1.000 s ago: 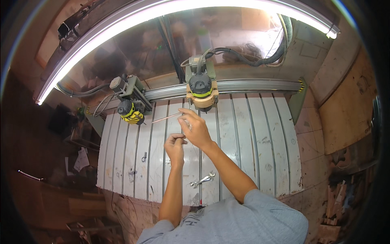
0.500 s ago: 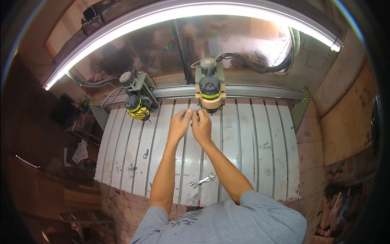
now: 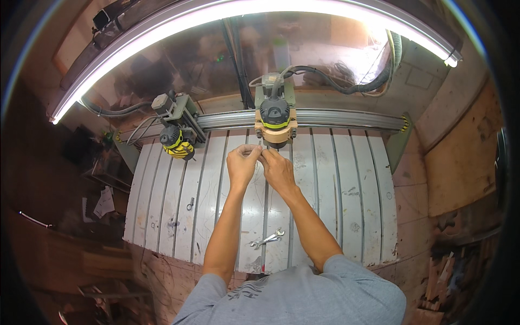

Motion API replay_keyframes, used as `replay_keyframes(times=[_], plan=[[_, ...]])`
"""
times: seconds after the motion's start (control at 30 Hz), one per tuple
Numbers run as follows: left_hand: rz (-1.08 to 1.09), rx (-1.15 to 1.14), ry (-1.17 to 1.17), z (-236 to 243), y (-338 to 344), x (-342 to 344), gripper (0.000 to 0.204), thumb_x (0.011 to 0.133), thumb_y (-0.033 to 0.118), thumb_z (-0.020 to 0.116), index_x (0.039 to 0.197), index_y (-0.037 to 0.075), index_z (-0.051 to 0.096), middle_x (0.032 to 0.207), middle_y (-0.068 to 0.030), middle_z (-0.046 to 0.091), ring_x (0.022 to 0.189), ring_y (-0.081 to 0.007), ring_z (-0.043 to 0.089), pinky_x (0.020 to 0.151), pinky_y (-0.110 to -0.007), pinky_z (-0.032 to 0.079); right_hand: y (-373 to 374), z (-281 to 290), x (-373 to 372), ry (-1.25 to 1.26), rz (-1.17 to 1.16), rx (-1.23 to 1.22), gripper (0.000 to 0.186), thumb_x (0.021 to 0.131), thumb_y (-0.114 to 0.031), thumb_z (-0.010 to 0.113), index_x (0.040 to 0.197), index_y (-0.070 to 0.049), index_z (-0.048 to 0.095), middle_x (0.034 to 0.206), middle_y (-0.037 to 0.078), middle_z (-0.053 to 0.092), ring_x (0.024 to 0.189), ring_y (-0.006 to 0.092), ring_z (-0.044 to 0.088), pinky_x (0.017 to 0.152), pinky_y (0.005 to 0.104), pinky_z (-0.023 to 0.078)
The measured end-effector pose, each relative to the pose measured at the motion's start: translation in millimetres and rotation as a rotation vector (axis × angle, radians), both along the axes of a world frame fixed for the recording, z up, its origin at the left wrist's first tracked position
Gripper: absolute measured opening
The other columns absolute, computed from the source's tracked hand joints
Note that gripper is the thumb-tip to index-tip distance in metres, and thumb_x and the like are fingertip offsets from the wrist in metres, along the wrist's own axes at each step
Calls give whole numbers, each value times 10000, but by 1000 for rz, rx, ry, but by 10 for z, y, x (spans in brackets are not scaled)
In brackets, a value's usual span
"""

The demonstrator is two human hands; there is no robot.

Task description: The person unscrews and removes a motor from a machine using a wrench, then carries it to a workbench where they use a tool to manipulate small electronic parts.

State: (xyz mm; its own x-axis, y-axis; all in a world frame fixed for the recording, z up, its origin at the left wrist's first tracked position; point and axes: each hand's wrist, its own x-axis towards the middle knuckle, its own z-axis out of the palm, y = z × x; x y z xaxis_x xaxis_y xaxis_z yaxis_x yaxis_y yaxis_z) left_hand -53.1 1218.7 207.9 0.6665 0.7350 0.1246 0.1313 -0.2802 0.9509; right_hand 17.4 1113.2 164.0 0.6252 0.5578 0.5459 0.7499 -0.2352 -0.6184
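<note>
My left hand (image 3: pixel 243 164) and my right hand (image 3: pixel 278 170) meet over the slatted white machine bed, fingertips pinched together. Between them is something small; a thin grey tip seems to poke up, but its kind is too small to tell. Just beyond my fingers hangs a black router motor (image 3: pixel 275 112) with a yellow-green band, gripped by a wooden clamp (image 3: pixel 277 134). My right hand is the nearer one to its lower end. Two metal wrenches (image 3: pixel 268 238) lie crossed on the bed between my forearms.
A second router (image 3: pixel 172 138) with a yellow-and-black part hangs at the left of the metal gantry rail (image 3: pixel 336 119). A small ring-like metal piece (image 3: pixel 190 204) lies on the slotted bed (image 3: pixel 319 200). A bright tube lamp (image 3: pixel 162 40) arches above.
My hands have drawn slightly back from the router. My right hand has turned, its back now facing up more, and moved a little right. The whole view has shifted slightly.
</note>
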Motion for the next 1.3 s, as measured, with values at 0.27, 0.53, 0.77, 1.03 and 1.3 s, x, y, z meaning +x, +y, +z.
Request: replay_keyframes(times=[0.27,0.53,0.77,1.03,1.3], plan=[[120,11,-158,-54,-52,98,254,887,175,785,945,-71,764,849,-152,774,757,-182,736,701,-295,564,41,25,73,-16,-8,30,136,971,-163,653,913,-52,599,845,142,620,721,408,672,595,516,524],[110,97,-150,-2,-105,122,221,880,142,793,929,-70,757,826,-144,770,744,-174,742,707,-299,583,89,-92,96,32,0,183,166,979,-134,661,894,2,619,837,182,636,707,418,648,597,489,495],[149,407,-48,50,-97,150,175,880,119,763,888,-55,744,780,-171,750,689,-233,742,676,-351,577,203,84,-99,741,180,329,189,1016,-121,587,917,28,647,780,203,646,715,394,660,652,470,523],[145,377,-93,41,-119,213,187,881,136,762,885,-49,736,789,-184,750,692,-258,745,667,-366,570,136,-812,141,396,160,-104,243,995,-225,646,1013,15,678,845,219,707,785,323,702,736,423,527],[93,7,-115,-17,5,266,243,940,183,760,950,-55,710,842,-131,749,729,-168,723,675,-272,566,-677,-523,577,644,-104,86,210,884,-195,800,832,-8,718,722,89,703,673,142,622,640,312,487]])
